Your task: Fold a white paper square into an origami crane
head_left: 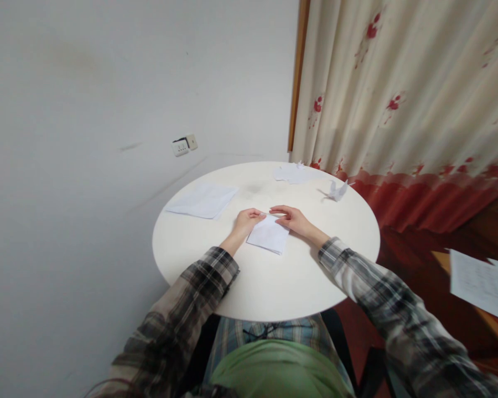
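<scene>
A small folded sheet of white paper (269, 234) lies on the round white table in front of me, its layers showing at the near edge. My left hand (248, 221) is closed at the paper's far left corner, thumb on top and fingers curled at the edge. Over the far right side, my right hand (292, 217) has its fingers stretched out and apart, with the lower fingertips touching the paper. Part of the right edge is hidden by that hand.
A stack of white paper (202, 200) lies at the table's left. A folded paper crane (336, 190) stands at the right, and more paper pieces (294, 173) lie at the back. The table (265, 293) meets a wall with a socket (180, 147); a curtain (392, 94) hangs right.
</scene>
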### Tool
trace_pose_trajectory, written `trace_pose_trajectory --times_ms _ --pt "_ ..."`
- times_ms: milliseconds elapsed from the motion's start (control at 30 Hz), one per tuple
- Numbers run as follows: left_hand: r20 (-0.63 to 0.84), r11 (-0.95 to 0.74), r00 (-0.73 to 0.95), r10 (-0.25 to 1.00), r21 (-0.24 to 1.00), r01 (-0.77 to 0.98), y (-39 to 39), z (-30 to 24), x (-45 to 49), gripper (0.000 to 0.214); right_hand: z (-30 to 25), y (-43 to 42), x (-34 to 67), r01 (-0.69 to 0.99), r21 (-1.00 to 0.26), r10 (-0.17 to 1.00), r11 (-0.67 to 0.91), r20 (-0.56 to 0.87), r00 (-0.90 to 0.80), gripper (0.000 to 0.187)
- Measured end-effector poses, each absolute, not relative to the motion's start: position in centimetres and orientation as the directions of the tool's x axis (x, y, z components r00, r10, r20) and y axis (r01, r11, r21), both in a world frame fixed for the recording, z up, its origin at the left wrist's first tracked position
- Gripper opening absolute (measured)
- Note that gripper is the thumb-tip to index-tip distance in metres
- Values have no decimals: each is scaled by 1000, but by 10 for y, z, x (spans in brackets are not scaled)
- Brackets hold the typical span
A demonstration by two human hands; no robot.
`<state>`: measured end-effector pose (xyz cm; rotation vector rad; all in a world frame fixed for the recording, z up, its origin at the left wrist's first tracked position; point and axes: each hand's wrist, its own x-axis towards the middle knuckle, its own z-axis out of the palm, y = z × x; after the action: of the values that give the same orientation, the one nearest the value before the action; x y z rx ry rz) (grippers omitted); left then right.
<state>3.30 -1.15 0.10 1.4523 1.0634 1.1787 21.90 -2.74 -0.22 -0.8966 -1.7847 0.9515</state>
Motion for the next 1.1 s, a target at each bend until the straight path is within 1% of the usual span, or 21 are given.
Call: trace_pose_trajectory --times_ms 100,167,367,700,967,1100 --pt "169 -178 145 975 983 46 -11 2 33 26 -5 -27 219 148 -913 891 380 318 -325 39" --pt "166 -172 140 976 985 33 -12 3 34 27 -5 -27 219 149 -918 897 367 306 -319 38" --pt "144 -150 147 979 988 28 -15 5 36 29 -3 -28 220 168 -906 902 389 338 -267 37" --pt "154 -162 130 980 985 55 -14 6 33 22 -1 -29 220 156 -909 898 387 333 -288 34" --pt "159 -164 128 979 986 33 -12 2 34 27 2 -30 218 148 -921 911 360 312 -270 32" --pt "166 -174 130 977 984 49 -12 1 34 29 2 -30 217 146 -925 912 350 300 -280 32"
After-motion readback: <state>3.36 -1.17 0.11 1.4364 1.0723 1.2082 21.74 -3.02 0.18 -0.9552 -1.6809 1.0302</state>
